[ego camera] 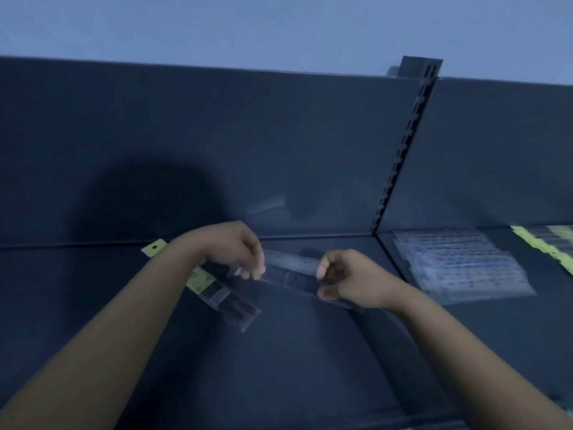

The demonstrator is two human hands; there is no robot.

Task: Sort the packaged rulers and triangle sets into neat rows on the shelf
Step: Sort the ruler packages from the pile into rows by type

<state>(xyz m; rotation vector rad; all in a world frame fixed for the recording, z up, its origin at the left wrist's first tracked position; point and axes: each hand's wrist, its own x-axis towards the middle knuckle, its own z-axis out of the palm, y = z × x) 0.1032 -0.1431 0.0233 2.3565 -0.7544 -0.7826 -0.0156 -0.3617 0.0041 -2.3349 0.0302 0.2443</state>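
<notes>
Both bare forearms reach forward over the dark blue metal shelf (279, 352), with the wrists bent inward. The left hand (238, 249) pinches one end of a clear plastic-packaged ruler (291, 276) with curled fingers, and the right hand (350, 280) grips the other end. The ruler's long axis runs left to right just over the shelf, with the right end lower.

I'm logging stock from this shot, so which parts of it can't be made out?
- Head view: the markings on the clear ruler, held between the left hand and right hand, are lost to blur and dim light.
- Yellow-topped package: partly hidden under the left forearm.
- Stack of clear packages: blurred, so count and type are unreadable.
- Yellow-green packages: cut off by the right edge.
</notes>
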